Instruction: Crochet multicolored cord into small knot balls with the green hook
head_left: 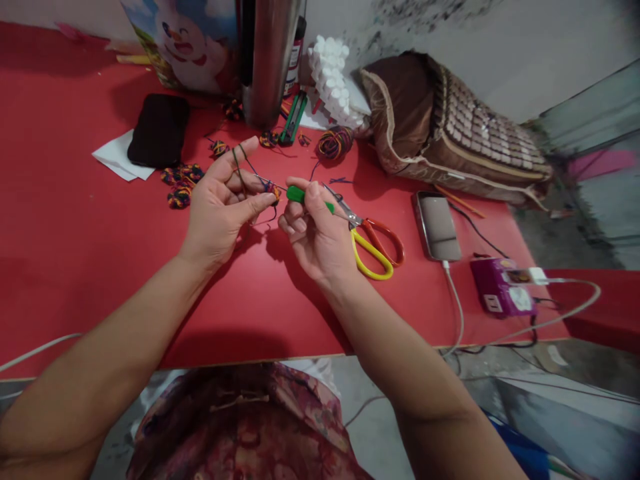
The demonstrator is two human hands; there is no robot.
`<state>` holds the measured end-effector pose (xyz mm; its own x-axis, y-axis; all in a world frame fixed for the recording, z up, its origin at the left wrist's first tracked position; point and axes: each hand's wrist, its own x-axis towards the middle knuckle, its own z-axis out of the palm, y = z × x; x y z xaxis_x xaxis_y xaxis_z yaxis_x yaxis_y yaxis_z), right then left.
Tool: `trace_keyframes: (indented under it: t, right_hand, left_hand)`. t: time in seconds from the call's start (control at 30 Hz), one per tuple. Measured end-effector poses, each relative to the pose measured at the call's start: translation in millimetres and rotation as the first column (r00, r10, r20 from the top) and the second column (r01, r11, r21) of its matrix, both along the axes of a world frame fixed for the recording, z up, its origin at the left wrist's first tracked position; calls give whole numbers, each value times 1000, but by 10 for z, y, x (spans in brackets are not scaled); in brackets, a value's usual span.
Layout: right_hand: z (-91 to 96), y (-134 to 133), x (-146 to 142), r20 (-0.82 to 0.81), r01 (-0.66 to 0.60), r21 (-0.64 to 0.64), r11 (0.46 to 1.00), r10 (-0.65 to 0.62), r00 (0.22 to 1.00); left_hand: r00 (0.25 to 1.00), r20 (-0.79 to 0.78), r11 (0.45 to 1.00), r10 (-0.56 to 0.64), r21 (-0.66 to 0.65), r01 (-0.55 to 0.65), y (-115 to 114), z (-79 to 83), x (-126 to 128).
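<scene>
Between the thumb and fingers of my left hand (223, 200) is a small multicoloured crochet piece (273, 192), with dark yarn looped over the raised index finger. My right hand (320, 230) grips a crochet hook (296, 194) by its green handle. The hook's thin metal shaft points left and meets the crochet piece. A ball of multicoloured yarn (336, 143) lies beyond my hands, a strand trailing from it. Scissors (373, 247) with one yellow and one orange-red handle lie just right of my right hand, which partly hides their blades.
Finished-looking yarn pieces (181, 183) and a black pouch (159, 130) lie left on the red table (100, 267). A metal flask (270, 67) and a green cutter (293, 119) stand behind. Rightward are a phone (437, 227), a purple power box (503, 287) and a brown cushion (465, 133).
</scene>
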<state>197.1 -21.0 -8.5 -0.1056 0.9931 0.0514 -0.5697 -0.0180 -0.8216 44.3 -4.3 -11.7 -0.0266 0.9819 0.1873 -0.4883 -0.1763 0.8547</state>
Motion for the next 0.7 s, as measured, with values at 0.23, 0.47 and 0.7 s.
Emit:
trace_keyframes:
  t: [0.23, 0.47, 0.7]
  right_hand:
    - [6, 10, 2, 21, -20, 3, 1000, 19, 1000]
    - [22, 34, 35, 15, -7, -67, 998, 8, 1000]
    - [46, 26, 82, 27, 5, -60, 998, -3, 1000]
  left_hand:
    - [994, -104, 999, 13, -33, -17, -33, 59, -36]
    - [998, -41, 998, 54, 45, -53, -10, 1, -15]
    - [999, -38, 993, 34, 113, -29, 18, -26, -49]
